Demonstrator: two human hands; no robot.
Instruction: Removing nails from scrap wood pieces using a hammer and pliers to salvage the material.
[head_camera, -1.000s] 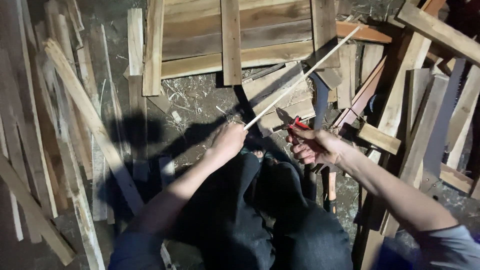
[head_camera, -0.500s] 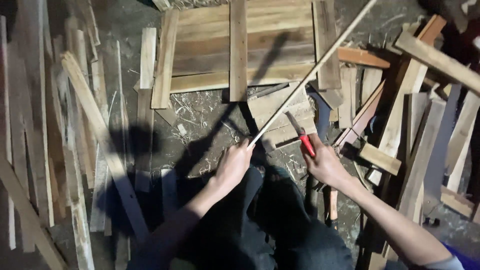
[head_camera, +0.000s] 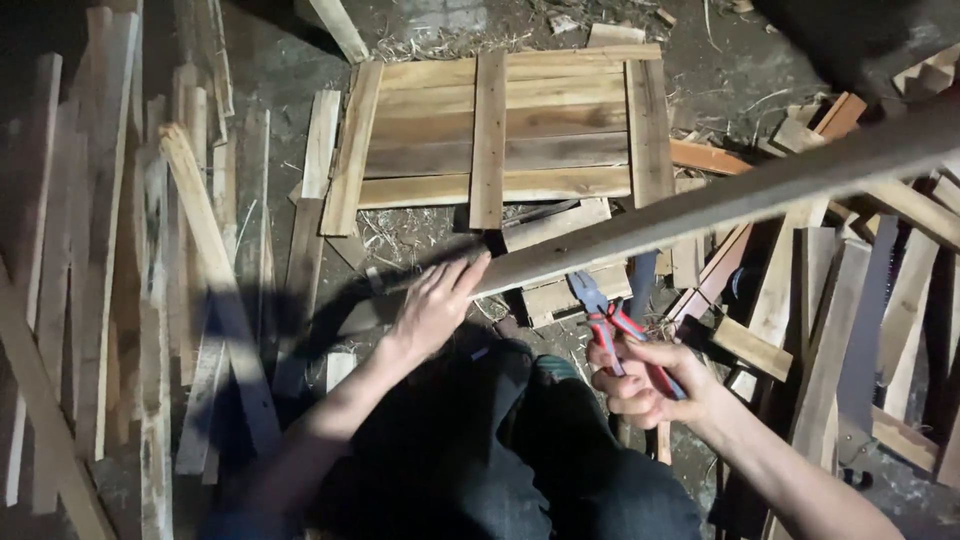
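My left hand (head_camera: 432, 305) grips the near end of a long thin wooden slat (head_camera: 720, 200) that rises toward the upper right, close to the camera. In my right hand (head_camera: 645, 385) are pliers (head_camera: 610, 320) with red and blue handles, jaws pointing up and left, just below the slat. A wooden panel (head_camera: 500, 130) made of horizontal boards with three cross battens lies flat on the ground ahead of both hands. My dark trousers fill the bottom centre.
Loose wooden planks (head_camera: 200, 260) lie piled on the left. More planks and offcuts (head_camera: 830, 300) are stacked on the right. Short boards (head_camera: 560, 290) rest under the slat near the panel. The dirt ground carries straw and chips.
The slat has swung nearer to the camera and looks thicker. My right hand with the pliers has dropped lower and to the right. The view has tilted, with the panel fuller in sight.
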